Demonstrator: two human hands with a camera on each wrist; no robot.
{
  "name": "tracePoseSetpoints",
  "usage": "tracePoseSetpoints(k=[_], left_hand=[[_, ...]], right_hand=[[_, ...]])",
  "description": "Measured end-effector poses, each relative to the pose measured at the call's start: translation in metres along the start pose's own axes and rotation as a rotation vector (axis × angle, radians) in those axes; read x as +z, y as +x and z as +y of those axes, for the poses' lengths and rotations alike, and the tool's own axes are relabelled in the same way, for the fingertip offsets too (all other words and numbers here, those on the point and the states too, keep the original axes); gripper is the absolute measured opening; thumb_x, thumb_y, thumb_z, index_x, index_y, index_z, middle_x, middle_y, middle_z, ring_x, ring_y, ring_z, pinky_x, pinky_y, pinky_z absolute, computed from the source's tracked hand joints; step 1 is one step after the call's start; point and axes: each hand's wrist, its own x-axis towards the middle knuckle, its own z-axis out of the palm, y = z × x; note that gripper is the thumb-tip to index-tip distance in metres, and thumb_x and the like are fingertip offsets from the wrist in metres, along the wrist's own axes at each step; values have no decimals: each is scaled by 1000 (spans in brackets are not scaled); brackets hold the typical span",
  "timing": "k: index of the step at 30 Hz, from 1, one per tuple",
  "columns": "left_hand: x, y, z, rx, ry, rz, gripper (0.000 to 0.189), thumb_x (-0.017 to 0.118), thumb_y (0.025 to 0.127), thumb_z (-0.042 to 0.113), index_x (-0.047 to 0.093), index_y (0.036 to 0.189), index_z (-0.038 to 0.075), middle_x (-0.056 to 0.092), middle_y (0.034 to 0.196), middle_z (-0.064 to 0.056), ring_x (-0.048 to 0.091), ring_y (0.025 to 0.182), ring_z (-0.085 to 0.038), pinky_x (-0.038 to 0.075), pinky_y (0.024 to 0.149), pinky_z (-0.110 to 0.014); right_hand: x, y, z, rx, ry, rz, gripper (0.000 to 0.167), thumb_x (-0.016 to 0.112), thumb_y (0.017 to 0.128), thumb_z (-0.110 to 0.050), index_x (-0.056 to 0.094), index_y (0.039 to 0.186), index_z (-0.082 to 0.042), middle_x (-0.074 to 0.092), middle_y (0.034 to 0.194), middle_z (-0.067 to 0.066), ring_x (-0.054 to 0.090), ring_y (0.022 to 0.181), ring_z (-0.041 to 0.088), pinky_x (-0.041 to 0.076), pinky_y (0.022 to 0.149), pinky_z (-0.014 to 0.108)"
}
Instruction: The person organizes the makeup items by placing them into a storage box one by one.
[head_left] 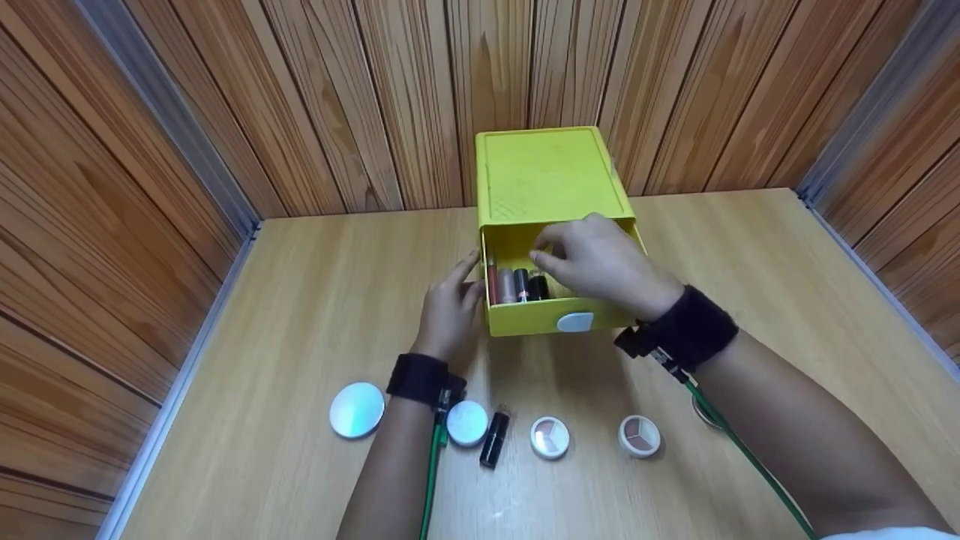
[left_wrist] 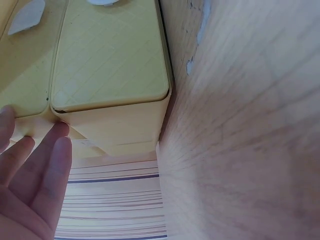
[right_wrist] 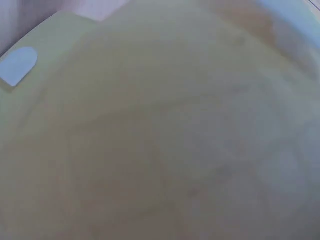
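Nearest the person, a black tube (head_left: pixel 495 439) and small round pots (head_left: pixel 550 438) sit in a loose row on the worktop (head_left: pixel 285 300), perhaps so each lifts singly. Beyond, the left hand (head_left: pixel 446 319), thumb and forefinger spread, touches the left side of the pulled-out yellow drawer (head_left: pixel 517 322), seemingly steadying it. The right hand (head_left: pixel 600 259) bends over the drawer, fingers curled; I can't tell whether they pinch anything. Inside, slim tubes (head_left: pixel 522 285) lie side by side at the left. Behind, the box (head_left: pixel 551 176) nears the planked wall (head_left: pixel 390 97), with room either side.
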Motion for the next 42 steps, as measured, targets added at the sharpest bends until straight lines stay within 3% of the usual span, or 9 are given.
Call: tracePoseSetpoints(k=[4,6,9,16,22,30,42], left_hand=[[0,-1,0,-8,-6,1,52,60,98,12,45,147,21,45,146,0,63,109,-15,48,94,-24],[0,0,0,-13,-17,-1,52,59,98,12,45,147,21,45,146,0,63,109,-16,48,95,-24],[0,0,0,-19,-16,2,52,59,98,12,45,147,22,45,147,1,63,110,-16,48,94,-24],[1,1,-1,24,29,12,52,60,97,12,45,146,20,44,147,-2,59,116,-17,47,94,-21],[-1,1,-1,59,92,36,51,62,96,10,47,144,16,47,145,-6,51,125,-17,41,102,-24],[0,1,-2,77,85,36,51,62,95,7,49,144,14,48,143,-7,66,104,-21,50,93,-25],[0,1,0,26,59,14,52,61,97,10,46,146,20,47,144,-2,62,111,-17,46,97,-25]], right_hand=[[-2,-13,-6,-214,41,307,18,63,95,-18,73,88,-5,61,66,-2,48,53,8,40,47,24],[-3,-22,-11,-313,47,400,17,64,94,-14,72,84,-4,60,65,-1,46,52,7,40,46,22],[2,-38,-21,-430,65,433,12,65,91,-10,72,84,-3,63,66,0,48,50,6,42,44,19],[42,-71,-31,-615,29,363,3,72,82,-4,70,83,-5,67,68,1,57,49,7,47,45,14],[71,-86,-26,-583,-2,256,5,67,88,-10,69,84,-9,61,65,-8,52,50,2,44,45,13],[95,-90,-21,-559,-53,215,5,67,87,-10,67,82,-9,58,61,-9,51,48,2,42,42,18],[128,-97,-18,-318,-89,-86,11,68,91,-22,69,84,-14,65,66,-7,58,53,7,48,48,26]])
